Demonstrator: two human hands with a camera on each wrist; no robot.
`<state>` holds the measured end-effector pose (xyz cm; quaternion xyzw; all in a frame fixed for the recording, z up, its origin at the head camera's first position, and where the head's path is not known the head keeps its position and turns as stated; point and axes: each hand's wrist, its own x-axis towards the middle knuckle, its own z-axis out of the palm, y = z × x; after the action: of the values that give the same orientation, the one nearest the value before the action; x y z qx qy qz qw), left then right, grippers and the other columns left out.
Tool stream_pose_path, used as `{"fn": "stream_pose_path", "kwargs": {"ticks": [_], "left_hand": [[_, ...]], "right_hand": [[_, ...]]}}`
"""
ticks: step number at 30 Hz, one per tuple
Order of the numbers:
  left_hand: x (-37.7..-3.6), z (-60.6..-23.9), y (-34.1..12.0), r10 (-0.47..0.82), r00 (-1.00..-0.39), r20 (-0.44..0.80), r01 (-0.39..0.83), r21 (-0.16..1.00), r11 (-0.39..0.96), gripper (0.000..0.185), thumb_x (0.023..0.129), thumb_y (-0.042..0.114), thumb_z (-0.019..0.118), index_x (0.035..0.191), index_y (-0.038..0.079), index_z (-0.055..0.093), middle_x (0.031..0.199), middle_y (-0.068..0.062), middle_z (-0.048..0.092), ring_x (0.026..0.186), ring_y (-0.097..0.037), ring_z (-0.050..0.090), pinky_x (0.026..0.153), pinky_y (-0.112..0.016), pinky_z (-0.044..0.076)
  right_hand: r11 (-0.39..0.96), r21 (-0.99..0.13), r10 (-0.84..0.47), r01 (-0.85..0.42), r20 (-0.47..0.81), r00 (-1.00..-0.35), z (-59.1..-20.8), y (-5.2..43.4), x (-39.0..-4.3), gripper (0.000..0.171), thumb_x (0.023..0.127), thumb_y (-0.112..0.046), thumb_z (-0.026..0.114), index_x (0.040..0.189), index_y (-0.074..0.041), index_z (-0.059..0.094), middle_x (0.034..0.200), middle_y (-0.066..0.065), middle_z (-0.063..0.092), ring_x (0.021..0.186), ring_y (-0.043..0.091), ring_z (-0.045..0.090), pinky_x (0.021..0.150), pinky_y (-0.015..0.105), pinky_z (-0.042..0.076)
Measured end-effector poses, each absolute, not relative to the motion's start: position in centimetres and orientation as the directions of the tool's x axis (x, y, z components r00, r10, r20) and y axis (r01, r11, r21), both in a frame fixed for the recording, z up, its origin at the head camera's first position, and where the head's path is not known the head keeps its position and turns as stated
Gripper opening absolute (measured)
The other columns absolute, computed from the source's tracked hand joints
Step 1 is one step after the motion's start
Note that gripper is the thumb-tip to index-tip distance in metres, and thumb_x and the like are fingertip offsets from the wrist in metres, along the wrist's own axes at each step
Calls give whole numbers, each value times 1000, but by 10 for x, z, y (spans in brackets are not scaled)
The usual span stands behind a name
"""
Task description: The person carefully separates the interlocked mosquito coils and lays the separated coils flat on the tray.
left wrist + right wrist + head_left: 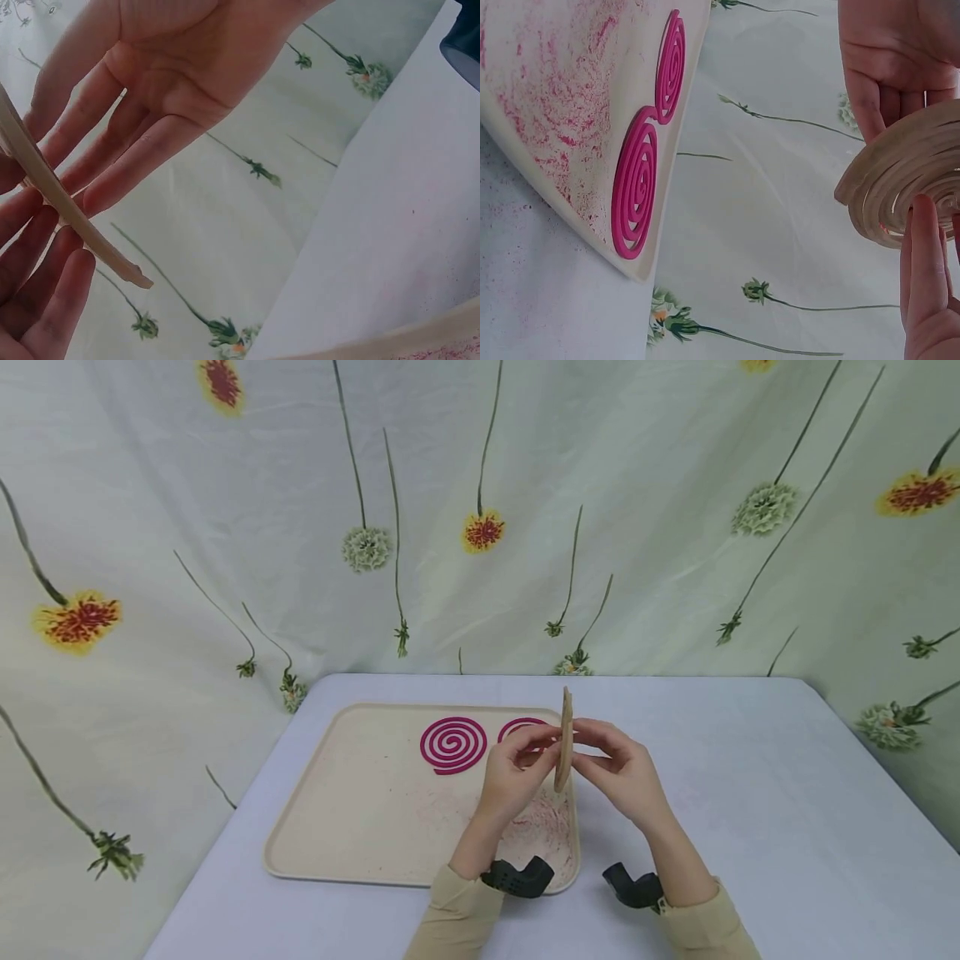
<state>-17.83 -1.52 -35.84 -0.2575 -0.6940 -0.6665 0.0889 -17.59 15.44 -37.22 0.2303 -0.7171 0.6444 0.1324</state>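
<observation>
A tan mosquito coil (566, 727) is held up on edge between both hands, over the tray's right side. My left hand (510, 777) pinches it between thumb and fingers from the left. From the other side my right hand (626, 772) touches it with fingers and thumb. In the right wrist view the coil (877, 172) shows its flat spiral face, with fingers of the right hand (930, 277) lying against it. The left wrist view shows the coil (97, 244) almost edge-on. Two magenta mosquito coils lie flat on the tray, one (452, 745) whole in view, the other partly hidden by my left hand.
A beige tray (337, 810) lies on the white-covered table (750, 793), with pink powder and crumbs (543, 827) on its right part. Black wrist cameras (525, 877) are strapped to both wrists. A flower-patterned cloth (660, 527) hangs behind the table.
</observation>
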Motion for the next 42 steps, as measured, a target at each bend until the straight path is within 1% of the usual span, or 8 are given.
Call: {"fn": "stream_pose_path", "kwargs": {"ticks": [4,11,16,21,25,29,35,42], "left_hand": [[-177,-358,-15,249,-858,450,457,889,-31,22,87,-3,62,107,-13,61,104,-26,60,97,-36,59,86,-48,51],[-174,-356,-17,254,-837,486,499,866,-12,21,85,-5,63,105,-12,63,102,-26,62,95,-35,61,82,-44,53],[-174,-357,-17,262,-810,524,541,841,-10,18,83,-7,64,101,-11,64,99,-25,61,92,-36,61,79,-44,54],[-176,-358,-19,355,-793,494,518,855,-33,17,83,-7,63,100,-11,61,99,-23,59,96,-34,57,82,-43,53],[-178,-359,-25,443,-772,456,493,869,-35,20,83,-8,63,103,-10,59,103,-22,57,100,-32,56,84,-45,52],[-181,-361,-28,462,-765,449,485,873,-47,21,82,-9,63,103,-11,60,106,-24,55,101,-30,55,84,-46,52],[-181,-361,-27,417,-773,477,506,861,-47,18,80,-9,66,96,-12,61,106,-25,54,101,-33,55,86,-50,50],[-179,-358,-25,377,-778,503,533,846,-28,18,77,-8,69,93,-11,62,112,-24,53,101,-33,56,90,-48,48]], "right_hand": [[54,-878,-202,-476,457,-866,-373,157,-177,37,83,7,65,119,6,54,115,15,55,106,11,57,83,29,53],[50,-893,-253,-448,422,-870,-377,161,-180,36,84,5,64,118,7,52,113,14,56,107,12,55,84,29,52],[46,-903,-260,-428,403,-878,-379,163,-181,34,84,8,62,116,8,50,111,18,53,102,14,57,82,28,53],[53,-921,-268,-386,359,-894,-381,166,-183,34,80,11,61,112,10,50,106,19,53,90,17,63,78,28,54],[36,-921,-294,-389,362,-885,-383,167,-183,34,78,13,59,110,11,49,102,16,53,85,18,64,76,28,55],[11,-910,-316,-415,391,-865,-385,167,-184,34,78,13,58,111,12,49,103,14,54,91,17,62,79,28,54],[6,-883,-308,-469,445,-841,-388,166,-185,36,77,13,61,111,10,52,106,7,56,102,13,55,84,26,52],[-9,-859,-267,-512,496,-826,-390,159,-185,38,73,14,60,109,10,50,104,2,55,101,12,52,83,22,51]]}}
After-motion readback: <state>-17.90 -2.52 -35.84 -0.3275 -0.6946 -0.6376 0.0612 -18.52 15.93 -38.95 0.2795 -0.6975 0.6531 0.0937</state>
